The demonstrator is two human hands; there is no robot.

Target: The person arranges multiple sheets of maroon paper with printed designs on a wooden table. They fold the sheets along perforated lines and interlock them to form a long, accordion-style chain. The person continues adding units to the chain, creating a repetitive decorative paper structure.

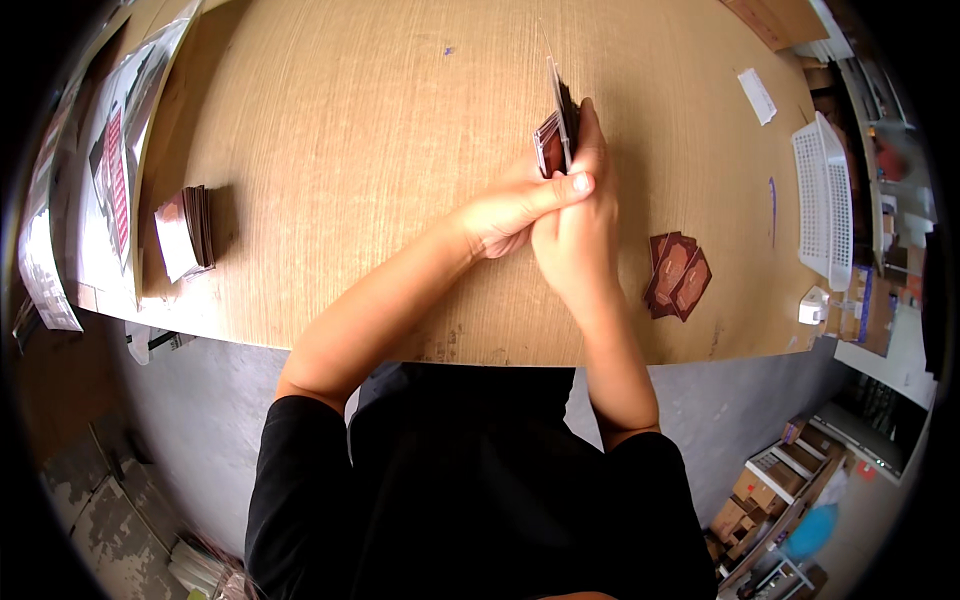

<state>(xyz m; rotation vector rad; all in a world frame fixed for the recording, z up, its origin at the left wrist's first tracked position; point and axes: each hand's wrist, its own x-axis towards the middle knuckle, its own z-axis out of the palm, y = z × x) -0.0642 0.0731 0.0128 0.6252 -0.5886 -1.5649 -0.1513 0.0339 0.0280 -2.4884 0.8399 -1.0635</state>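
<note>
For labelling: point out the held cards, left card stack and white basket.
Held cards [553,153], head view: red face.
Left card stack [178,240], head view: pale face.
White basket [815,200], head view: perforated side.

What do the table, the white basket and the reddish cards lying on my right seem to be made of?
Table: wood or wood-look laminate, low sheen; streaky grain shows.
White basket: probably moulded plastic; regular small holes pierce its wall.
Reddish cards: likely printed card stock, thin and flat; any coating is unclear.

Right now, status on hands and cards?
Left hand and right hand together, held cards between them. Loose cards overlapping, right side. Card stack far left.
</note>
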